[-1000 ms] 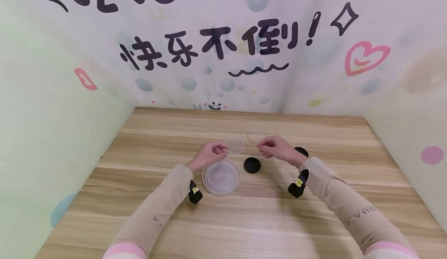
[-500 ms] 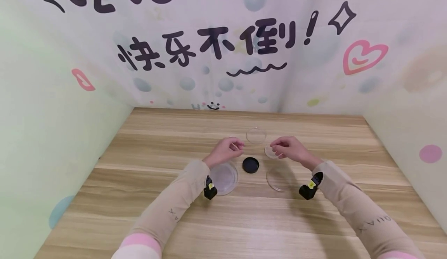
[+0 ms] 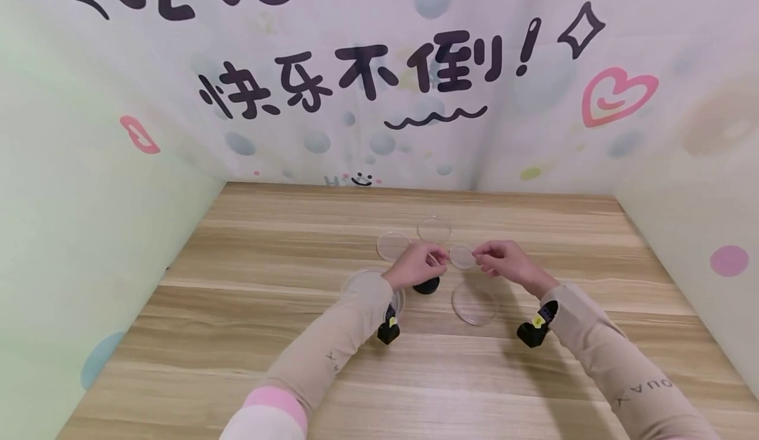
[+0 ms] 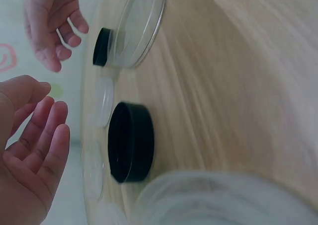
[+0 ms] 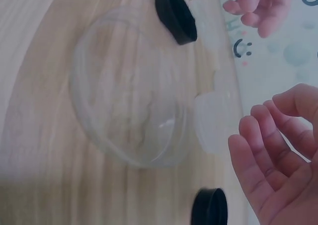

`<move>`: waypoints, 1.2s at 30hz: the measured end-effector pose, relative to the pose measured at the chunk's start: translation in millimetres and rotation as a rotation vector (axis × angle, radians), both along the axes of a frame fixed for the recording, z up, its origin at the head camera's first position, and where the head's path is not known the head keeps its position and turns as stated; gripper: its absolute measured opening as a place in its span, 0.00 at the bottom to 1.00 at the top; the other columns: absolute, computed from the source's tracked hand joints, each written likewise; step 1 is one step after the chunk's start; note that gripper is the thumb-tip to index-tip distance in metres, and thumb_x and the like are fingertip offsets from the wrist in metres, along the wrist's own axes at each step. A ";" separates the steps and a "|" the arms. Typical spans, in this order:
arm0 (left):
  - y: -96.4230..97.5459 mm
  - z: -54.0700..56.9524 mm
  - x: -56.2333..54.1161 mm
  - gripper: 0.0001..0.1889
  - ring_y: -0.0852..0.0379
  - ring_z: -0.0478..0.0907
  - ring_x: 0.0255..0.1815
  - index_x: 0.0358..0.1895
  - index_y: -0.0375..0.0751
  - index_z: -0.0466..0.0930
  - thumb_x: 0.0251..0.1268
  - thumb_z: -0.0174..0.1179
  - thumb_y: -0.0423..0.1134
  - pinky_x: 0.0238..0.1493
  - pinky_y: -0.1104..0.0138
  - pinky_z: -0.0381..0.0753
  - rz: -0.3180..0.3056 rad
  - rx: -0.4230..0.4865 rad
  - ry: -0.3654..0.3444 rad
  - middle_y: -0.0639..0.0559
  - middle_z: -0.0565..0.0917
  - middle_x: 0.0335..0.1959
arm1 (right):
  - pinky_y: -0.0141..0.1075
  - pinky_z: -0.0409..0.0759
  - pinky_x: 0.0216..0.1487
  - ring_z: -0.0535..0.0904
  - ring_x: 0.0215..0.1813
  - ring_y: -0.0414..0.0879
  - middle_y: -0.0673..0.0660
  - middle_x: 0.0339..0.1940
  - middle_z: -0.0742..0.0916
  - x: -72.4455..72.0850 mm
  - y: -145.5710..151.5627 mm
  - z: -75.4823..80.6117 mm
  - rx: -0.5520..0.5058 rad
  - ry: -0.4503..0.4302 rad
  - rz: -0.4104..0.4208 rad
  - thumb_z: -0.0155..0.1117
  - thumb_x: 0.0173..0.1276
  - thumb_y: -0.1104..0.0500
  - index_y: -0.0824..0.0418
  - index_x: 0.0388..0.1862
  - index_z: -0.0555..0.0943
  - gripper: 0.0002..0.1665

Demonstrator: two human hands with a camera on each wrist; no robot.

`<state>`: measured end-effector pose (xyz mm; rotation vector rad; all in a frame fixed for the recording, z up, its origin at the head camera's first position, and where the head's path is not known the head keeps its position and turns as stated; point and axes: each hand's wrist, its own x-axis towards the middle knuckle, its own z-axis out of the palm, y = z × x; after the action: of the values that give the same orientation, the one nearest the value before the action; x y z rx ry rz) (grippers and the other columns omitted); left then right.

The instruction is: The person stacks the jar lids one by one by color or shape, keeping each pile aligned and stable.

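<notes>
In the head view, my left hand (image 3: 418, 263) and right hand (image 3: 506, 263) face each other on either side of a small clear round dish (image 3: 462, 257). Both wrist views place the hands above the tabletop. My left hand's fingers (image 4: 52, 145) are loosely curled, a gap separating them from the thumb. In the right wrist view the fingers (image 5: 246, 160) are relaxed, with thumb and index tips close together. Nothing shows between the fingers of either hand. A black round cap (image 4: 131, 143) sits below my left hand, partly hidden in the head view.
Two more small clear dishes, a left one (image 3: 393, 247) and a far one (image 3: 434, 229), lie behind. A large clear dish (image 3: 476, 303) is at front right. Large stacked dishes (image 4: 228, 197) lie under my left forearm. Another black cap (image 5: 209, 207) is near my right hand.
My left hand has moved right, from the left dish to beside the middle small dish. The right hand has shifted right, uncovering that dish. The dishes and caps have kept their places.
</notes>
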<state>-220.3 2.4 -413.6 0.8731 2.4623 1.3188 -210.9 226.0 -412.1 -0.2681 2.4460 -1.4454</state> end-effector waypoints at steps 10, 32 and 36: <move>19.5 -16.8 5.6 0.10 0.64 0.72 0.23 0.39 0.30 0.78 0.51 0.57 0.26 0.18 0.77 0.72 0.044 -0.006 -0.032 0.48 0.79 0.27 | 0.39 0.78 0.37 0.75 0.33 0.45 0.64 0.31 0.80 2.5 7.5 -12.6 -0.010 0.000 -0.014 0.53 0.64 0.63 0.78 0.47 0.71 0.19; 28.2 -25.9 12.8 0.11 0.58 0.79 0.22 0.38 0.30 0.77 0.49 0.61 0.27 0.21 0.76 0.75 0.110 -0.042 -0.170 0.49 0.81 0.23 | 0.31 0.77 0.30 0.76 0.33 0.44 0.62 0.32 0.82 13.9 15.5 -29.9 0.143 0.094 0.048 0.58 0.57 0.69 0.74 0.41 0.76 0.12; 29.5 -26.4 14.6 0.11 0.56 0.79 0.20 0.39 0.29 0.75 0.49 0.61 0.26 0.18 0.74 0.76 0.105 -0.022 -0.207 0.48 0.81 0.22 | 0.34 0.79 0.29 0.76 0.31 0.44 0.62 0.32 0.82 16.0 15.8 -30.7 0.109 0.061 0.037 0.58 0.57 0.70 0.75 0.40 0.76 0.12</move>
<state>-205.7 31.9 -440.0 0.5764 2.3838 1.3396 -194.9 241.8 -442.8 -0.3367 2.5442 -1.3019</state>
